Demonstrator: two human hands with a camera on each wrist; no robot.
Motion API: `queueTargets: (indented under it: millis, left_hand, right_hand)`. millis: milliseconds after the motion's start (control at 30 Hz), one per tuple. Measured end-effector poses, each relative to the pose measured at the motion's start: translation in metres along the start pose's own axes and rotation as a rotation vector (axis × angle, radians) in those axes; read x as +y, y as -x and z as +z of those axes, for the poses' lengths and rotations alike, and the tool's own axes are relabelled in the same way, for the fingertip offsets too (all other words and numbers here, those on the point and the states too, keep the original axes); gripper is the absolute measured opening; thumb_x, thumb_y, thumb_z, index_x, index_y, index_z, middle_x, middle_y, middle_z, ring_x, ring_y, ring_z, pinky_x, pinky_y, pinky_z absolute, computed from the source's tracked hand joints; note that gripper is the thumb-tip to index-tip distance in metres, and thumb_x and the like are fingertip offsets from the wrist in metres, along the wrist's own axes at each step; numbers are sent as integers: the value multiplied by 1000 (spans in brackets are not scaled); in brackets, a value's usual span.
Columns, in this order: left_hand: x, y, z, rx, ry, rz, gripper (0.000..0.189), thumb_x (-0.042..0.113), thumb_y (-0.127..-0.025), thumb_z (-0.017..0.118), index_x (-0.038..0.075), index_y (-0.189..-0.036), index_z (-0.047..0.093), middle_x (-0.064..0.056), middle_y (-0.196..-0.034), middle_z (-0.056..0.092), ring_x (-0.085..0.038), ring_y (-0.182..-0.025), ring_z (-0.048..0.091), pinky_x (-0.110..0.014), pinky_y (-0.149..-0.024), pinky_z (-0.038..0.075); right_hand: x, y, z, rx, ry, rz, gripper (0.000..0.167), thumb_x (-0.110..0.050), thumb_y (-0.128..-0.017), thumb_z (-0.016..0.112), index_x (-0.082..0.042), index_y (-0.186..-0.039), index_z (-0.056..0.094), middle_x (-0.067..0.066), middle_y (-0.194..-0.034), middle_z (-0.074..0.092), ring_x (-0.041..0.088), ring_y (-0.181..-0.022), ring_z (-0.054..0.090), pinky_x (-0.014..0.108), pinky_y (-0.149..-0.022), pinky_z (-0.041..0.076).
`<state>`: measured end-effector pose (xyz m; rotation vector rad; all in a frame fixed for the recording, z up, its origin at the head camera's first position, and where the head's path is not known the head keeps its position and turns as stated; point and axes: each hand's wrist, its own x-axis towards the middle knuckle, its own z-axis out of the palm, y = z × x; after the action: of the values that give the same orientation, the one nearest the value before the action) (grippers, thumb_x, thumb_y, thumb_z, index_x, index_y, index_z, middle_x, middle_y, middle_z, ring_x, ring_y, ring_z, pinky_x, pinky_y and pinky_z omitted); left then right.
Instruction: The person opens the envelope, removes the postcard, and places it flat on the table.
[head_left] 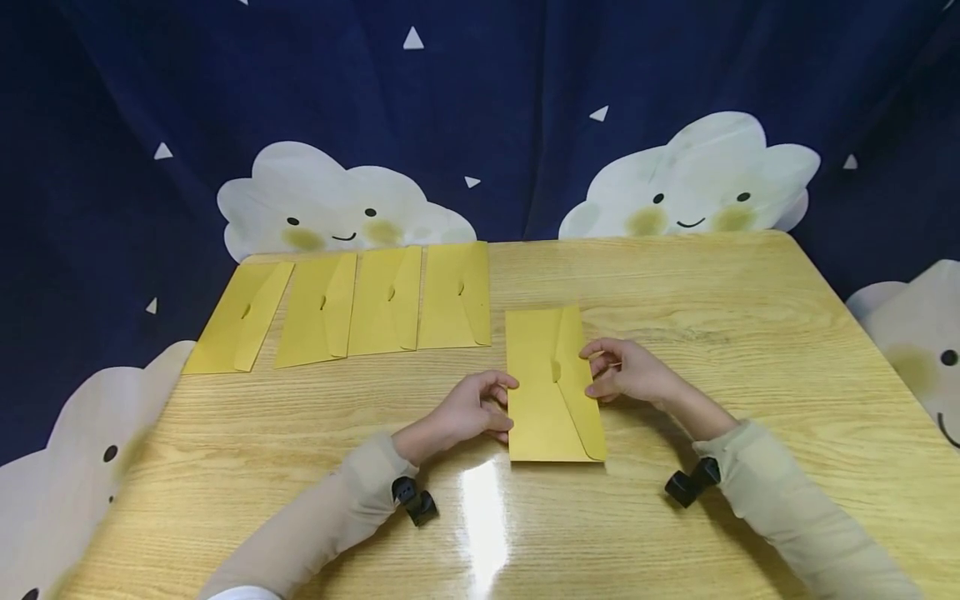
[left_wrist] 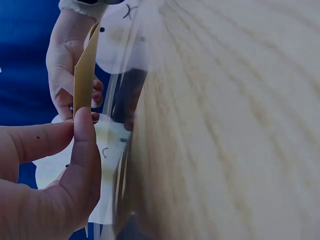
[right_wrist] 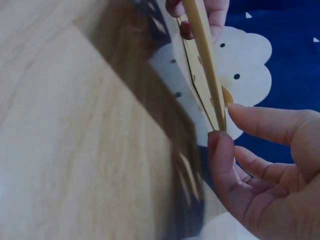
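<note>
A yellow paper envelope [head_left: 536, 392] [left_wrist: 85, 85] [right_wrist: 206, 55] is held between both hands, a little above the wooden table. Its flap is folded over on the right, and a small rounded tab shows midway along the flap's edge. My left hand [head_left: 474, 408] [left_wrist: 55, 175] pinches the left edge between thumb and finger. On the opposite edge, my right hand [head_left: 633, 372] [right_wrist: 270, 170] pinches with thumb and fingertips. The wrist views show the envelope edge-on and thin.
Several similar yellow envelopes [head_left: 457, 296] lie in a row at the table's back left, flaps folded over. The wood-grain table [head_left: 712, 308] ends at a dark blue curtain [head_left: 510, 100] with cloud and triangle prints. Small black devices [head_left: 693, 482] sit at both wrists.
</note>
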<state>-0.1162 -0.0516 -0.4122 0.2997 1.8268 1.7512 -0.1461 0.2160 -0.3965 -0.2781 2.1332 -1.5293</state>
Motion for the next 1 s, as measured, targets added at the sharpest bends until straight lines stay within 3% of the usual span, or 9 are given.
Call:
queueTargets:
  millis: [200,667,833,1000]
  left_hand:
    - [-2,3,3,-18,13,-41,52,-24,-72,56,-10,-120,44,-10,-87,39,-16,-63,52,-37,-64,54]
    - [-4,6,5,-42,-97,-71,49,-20,-72,59,-8,-118,46,-12,-88,41,-19,-59,54,-35,-57,54]
    - [-3,7,4,-47,-124,-75,47,-19,-74,60,-8,-118,46,-13,-90,42,-19,-59,52,-36,-57,54]
    - [-2,7,3,-29,-159,-59,46,-14,-75,62,-7,-118,47,-15,-92,45,-19,-61,53,-37,-56,53]
  right_hand:
    - [8,0,3,-11,52,-7,53,2,-76,68,13,-120,42,14,-88,48,17,-70,57,34,-60,52]
    - [8,1,11,6,209,-29,52,3,-74,69,9,-119,42,10,-77,49,17,-58,49,31,-51,48]
    - [8,1,11,33,370,-75,53,-2,-73,73,5,-117,45,6,-74,50,16,-55,48,28,-51,46]
    - [8,3,10,67,574,-152,50,-12,-72,76,1,-112,50,0,-71,49,13,-58,43,27,-56,37]
